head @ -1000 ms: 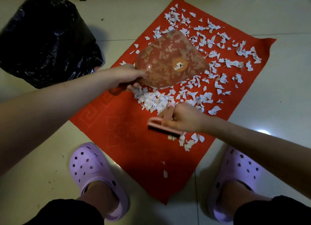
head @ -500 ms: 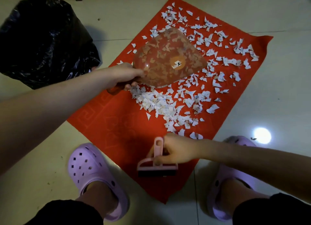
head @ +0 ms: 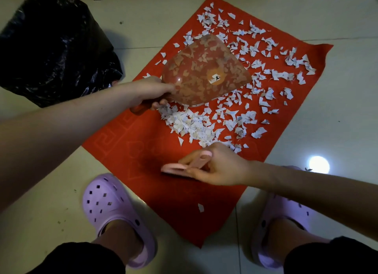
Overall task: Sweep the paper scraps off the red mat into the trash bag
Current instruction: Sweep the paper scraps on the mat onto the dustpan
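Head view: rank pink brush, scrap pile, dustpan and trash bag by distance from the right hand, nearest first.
1. pink brush: gripped by the right hand itself, at the near part of the mat.
2. scrap pile: just beyond the hand, mid-mat.
3. dustpan: farther up the mat, held by the left hand.
4. trash bag: off the mat, far left.

The trash bag (head: 51, 48) runs off the left edge, and its mouth cannot be made out among the black folds. The brush (head: 173, 167) is blurred, with its bristles hidden under its pink back and the right hand (head: 218, 167), and most of the dustpan (head: 204, 75) handle is buried in the left hand (head: 149, 91). The print on the dustpan's sticker (head: 216, 77) is too small to read, and those paper scraps (head: 194, 126) seen through its translucent shell show only as dim shapes.
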A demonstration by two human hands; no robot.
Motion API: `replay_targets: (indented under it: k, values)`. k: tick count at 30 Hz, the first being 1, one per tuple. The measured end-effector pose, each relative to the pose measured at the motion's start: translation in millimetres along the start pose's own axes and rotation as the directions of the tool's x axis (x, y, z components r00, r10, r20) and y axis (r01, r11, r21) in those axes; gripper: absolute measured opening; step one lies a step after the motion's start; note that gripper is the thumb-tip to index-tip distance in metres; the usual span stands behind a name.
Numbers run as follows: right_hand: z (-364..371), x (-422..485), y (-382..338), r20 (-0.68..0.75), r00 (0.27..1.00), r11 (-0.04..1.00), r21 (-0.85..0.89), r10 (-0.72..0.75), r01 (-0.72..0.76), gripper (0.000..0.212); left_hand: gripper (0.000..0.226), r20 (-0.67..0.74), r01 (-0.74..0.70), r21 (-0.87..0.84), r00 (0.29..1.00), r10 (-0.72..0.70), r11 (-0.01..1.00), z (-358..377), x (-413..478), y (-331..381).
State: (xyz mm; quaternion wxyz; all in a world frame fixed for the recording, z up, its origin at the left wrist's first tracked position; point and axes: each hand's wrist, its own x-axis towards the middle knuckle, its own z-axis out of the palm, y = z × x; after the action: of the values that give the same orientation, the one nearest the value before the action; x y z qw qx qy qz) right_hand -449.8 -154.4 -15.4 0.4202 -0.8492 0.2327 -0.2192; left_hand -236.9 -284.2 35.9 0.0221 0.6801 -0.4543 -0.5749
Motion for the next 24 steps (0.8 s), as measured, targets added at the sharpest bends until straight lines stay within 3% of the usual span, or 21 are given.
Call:
replay_targets:
  k: [2,5,8,10,14,16,18,20,24]
  values:
    - [11,-5,-1,0.159,0.987,0.999,0.046,-0.007,-0.001,0.027,0.015,0.004,-0.001,-0.003,1.0,0.001,1.0,0,0,0]
    - [35,-24,2,0.372,0.925,0.988,0.098,0.071,-0.116,0.032,0.016,0.008,-0.003,-0.007,1.0,0.003,1.0,0,0,0]
    - [46,-34,5,0.469,0.876,0.993,-0.082,0.114,-0.086,0.051,0.018,0.01,0.0,-0.005,1.0,0.0,1.0,0,1,-1]
    - [36,-29,5,0.39,0.916,0.989,-0.144,0.097,-0.043,0.053,0.018,0.009,0.002,-0.006,1.0,-0.002,1.0,0,1,-1]
    - [2,-10,11,0.06,0.997,0.978,-0.206,0.038,-0.025,0.036,0.017,0.007,0.004,-0.002,1.0,-0.004,1.0,0,1,0]
    - [-12,-2,16,-0.114,0.993,0.971,-0.228,0.04,-0.065,0.031,0.016,0.01,0.0,-0.013,1.0,0.0,1.0,0,0,1]
    - [-21,3,16,-0.196,0.979,0.97,-0.22,0.06,-0.104,0.032,0.017,0.017,-0.003,-0.016,1.0,0.003,1.0,0,-1,2]
    - [-20,4,15,-0.164,0.983,0.983,-0.148,0.083,-0.108,0.032,0.018,0.009,-0.007,-0.017,1.0,0.007,1.0,0,-1,3]
    - [8,-5,11,0.117,0.975,0.982,-0.015,0.191,-0.191,0.037,0.017,-0.007,-0.004,-0.013,1.0,0.004,1.0,0,-1,3]
